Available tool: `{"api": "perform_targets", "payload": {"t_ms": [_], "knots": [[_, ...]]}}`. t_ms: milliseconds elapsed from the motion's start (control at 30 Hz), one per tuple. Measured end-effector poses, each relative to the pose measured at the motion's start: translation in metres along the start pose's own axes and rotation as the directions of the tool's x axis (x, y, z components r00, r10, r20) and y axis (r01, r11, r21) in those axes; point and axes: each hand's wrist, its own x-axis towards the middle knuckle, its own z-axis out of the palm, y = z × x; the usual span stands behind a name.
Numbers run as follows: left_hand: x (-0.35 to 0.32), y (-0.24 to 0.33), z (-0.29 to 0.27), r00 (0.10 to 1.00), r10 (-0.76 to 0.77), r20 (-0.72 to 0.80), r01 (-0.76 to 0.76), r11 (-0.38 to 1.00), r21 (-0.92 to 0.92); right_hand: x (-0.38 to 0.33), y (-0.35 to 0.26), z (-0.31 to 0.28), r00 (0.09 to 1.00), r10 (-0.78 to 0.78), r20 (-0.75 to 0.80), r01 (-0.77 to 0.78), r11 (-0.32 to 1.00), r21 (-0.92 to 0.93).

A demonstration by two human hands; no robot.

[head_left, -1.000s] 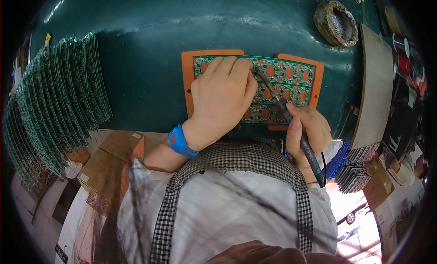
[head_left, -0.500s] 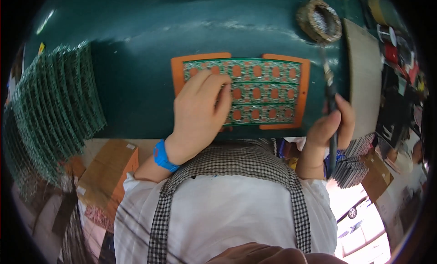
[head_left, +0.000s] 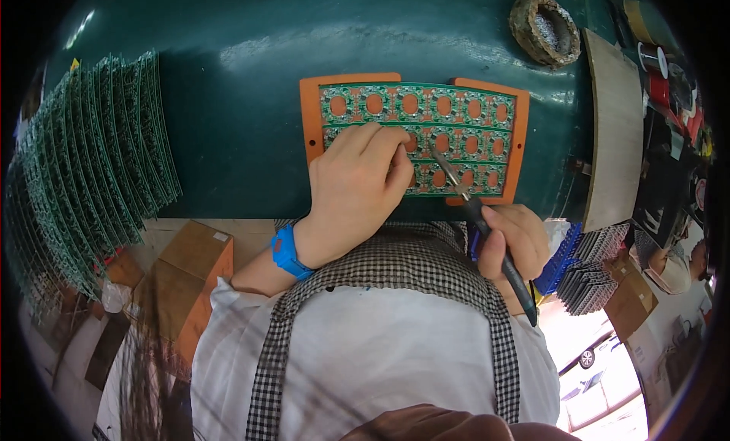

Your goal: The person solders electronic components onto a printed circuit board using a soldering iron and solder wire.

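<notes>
A green circuit board panel [head_left: 460, 128] with rows of round orange openings lies in an orange holder [head_left: 522, 129] on the table. Over the panel's left and middle part rests my left hand [head_left: 351, 186], a blue band on its wrist. Its fingers are curled and drawn together at the middle row; whatever they pinch is hidden beneath them. My right hand [head_left: 518, 239] grips the dark handle of a soldering iron [head_left: 461, 187] at the holder's lower right. The iron slants up and left, its tip at the middle row, just right of my left fingertips.
A crusted round dish [head_left: 525, 30] with silvery contents stands at the far right, by a grey flat board [head_left: 608, 129]. Many green circuit panels [head_left: 106, 137] stand in a row at left. Below the table edge is a cardboard box [head_left: 186, 270]. A wire spool [head_left: 652, 59] sits far right.
The soldering iron has come from beside the round dish, left and down onto the panel. My left hand has shifted slightly right and down, its fingers now at the middle row.
</notes>
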Motion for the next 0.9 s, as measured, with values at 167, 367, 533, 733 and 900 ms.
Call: {"api": "perform_targets", "payload": {"t_ms": [167, 367, 533, 733, 900], "knots": [[-0.001, 0.000, 0.002, 1.000, 0.003, 0.018, -0.003, 1.000, -0.010, 0.000, 0.001, 0.009, 1.000, 0.020, -0.014, -0.020, 1.000, 0.021], [0.000, 0.000, 0.003, 1.000, 0.028, 0.013, -0.028, 0.999, 0.027, -0.002, 0.001, 0.014, 0.998, 0.062, 0.031, -0.062, 0.998, 0.003], [-0.001, 0.002, 0.003, 1.000, 0.008, 0.024, -0.009, 0.998, 0.062, -0.007, 0.000, 0.018, 0.999, 0.051, -0.003, -0.051, 0.998, 0.043], [0.000, 0.003, 0.004, 0.999, 0.020, 0.032, -0.023, 0.995, 0.093, -0.012, -0.007, 0.016, 0.992, 0.127, -0.012, -0.127, 0.991, 0.051], [0.001, 0.005, -0.001, 0.999, -0.042, 0.016, 0.041, 0.998, 0.037, -0.010, -0.009, 0.014, 0.984, 0.145, -0.102, -0.141, 0.989, 0.044]]}}
